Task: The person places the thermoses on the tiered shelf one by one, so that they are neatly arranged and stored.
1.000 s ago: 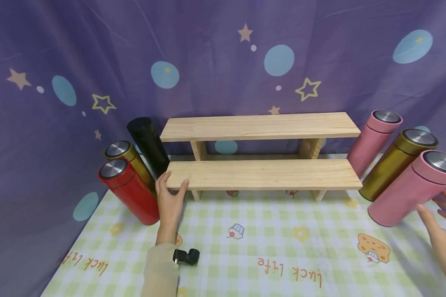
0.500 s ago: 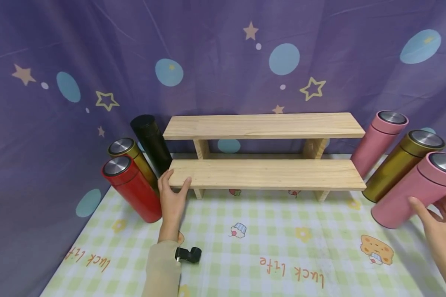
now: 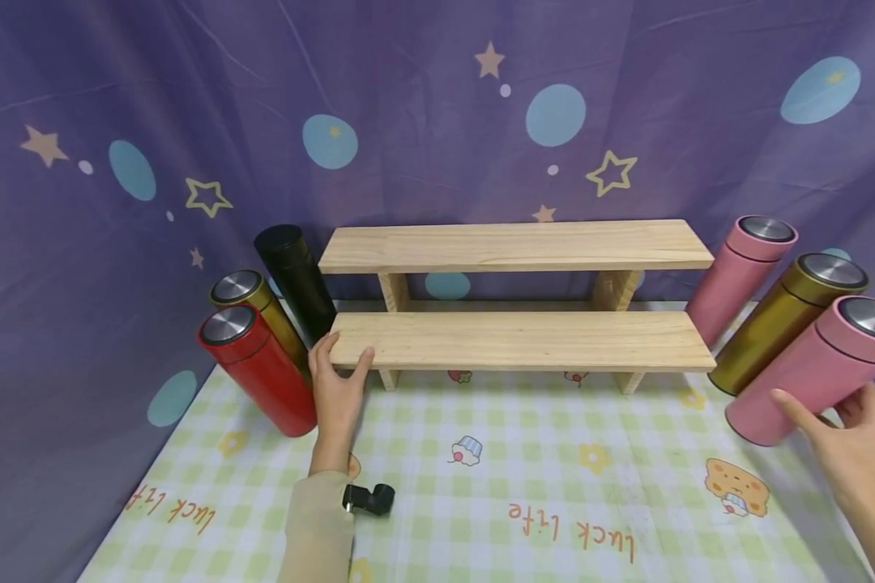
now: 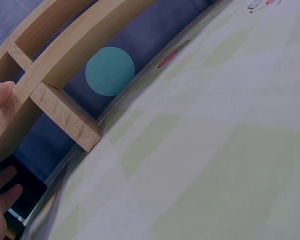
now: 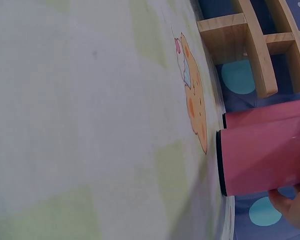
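A two-tier wooden shelf [image 3: 518, 340] stands at the back of the table. My left hand [image 3: 338, 405] holds the left end of its lower board, thumb at the front edge and fingers round the side; in the left wrist view the thumb [image 4: 1, 94] lies against the wood. At the far right, my right hand [image 3: 849, 441] grips the nearest pink thermos [image 3: 809, 372] low down, thumb in front and the other fingers partly hidden behind it. The thermos [image 5: 265, 157] stands upright, its black base at the tablecloth in the right wrist view.
Behind the held thermos stand a gold thermos [image 3: 780, 328] and another pink thermos [image 3: 736, 279]. Left of the shelf are a red thermos [image 3: 262, 376], a gold one [image 3: 280, 328] and a black one [image 3: 299, 283]. A checked tablecloth [image 3: 539, 470] covers the table; a purple curtain [image 3: 423, 73] hangs behind.
My right hand has moved left from beside the near pink thermos and closed round it. The left hand has stayed on the shelf; the thermoses stand where they were.
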`<state>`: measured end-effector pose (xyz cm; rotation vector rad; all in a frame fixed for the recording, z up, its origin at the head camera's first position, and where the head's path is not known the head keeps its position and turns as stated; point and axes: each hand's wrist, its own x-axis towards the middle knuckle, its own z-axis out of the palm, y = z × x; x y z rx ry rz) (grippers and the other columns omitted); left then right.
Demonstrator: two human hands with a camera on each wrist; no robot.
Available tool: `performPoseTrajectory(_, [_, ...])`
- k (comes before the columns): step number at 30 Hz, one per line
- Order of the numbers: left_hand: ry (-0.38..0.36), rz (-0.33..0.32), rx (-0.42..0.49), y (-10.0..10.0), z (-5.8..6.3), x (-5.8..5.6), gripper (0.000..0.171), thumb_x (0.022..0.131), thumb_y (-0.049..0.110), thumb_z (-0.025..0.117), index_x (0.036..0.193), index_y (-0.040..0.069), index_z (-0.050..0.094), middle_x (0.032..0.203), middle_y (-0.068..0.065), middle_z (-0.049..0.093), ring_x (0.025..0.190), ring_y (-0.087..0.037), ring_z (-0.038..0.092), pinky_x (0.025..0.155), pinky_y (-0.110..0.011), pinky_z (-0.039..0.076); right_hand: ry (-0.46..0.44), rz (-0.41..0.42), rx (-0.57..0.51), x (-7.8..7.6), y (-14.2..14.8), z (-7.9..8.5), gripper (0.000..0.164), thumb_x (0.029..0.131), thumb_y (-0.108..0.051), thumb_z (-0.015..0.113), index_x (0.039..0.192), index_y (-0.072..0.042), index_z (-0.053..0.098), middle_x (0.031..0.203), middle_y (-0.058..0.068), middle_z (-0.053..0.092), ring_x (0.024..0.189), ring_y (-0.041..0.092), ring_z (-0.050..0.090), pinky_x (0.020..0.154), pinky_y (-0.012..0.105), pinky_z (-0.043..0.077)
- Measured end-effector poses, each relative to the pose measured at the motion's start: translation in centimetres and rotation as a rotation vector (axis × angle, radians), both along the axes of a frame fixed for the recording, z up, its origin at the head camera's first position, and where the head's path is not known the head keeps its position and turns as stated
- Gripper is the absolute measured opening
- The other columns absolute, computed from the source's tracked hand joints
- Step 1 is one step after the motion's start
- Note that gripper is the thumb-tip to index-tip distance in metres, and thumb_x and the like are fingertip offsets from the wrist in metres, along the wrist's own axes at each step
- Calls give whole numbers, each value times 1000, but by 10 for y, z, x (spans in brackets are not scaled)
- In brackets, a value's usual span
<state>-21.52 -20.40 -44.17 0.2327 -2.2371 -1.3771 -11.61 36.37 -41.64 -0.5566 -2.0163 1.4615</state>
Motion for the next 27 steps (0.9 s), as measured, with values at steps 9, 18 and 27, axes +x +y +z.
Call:
performPoseTrajectory(9, [-1,-4,6,0,-1,0,72,89,47,71,144,11,43,152,-6,33,140,-29,34,112,-51,29,-9,-27,-15,4,-6,6,66,76,9,79,127,-25,54,107,-18,58,96,-4,54,75,2,41])
performPoseTrajectory(18, [-14,-7,1,1,-3,0,72,89,46,71,145,11,42,152,-6,32,140,-28,34,112,-50,28,25,32,-16,10,-10,8,67,74,14,78,123,-25,56,106,-17,60,95,-5,56,75,3,44])
performPoseTrajectory(27, [-17,-6,6,0,1,2,71,90,45,72,145,11,42,152,-6,32,140,-29,35,112,-51,28,115,102,-117,10,-20,20,71,76,16,75,134,-20,53,116,-13,60,107,0,55,80,4,42])
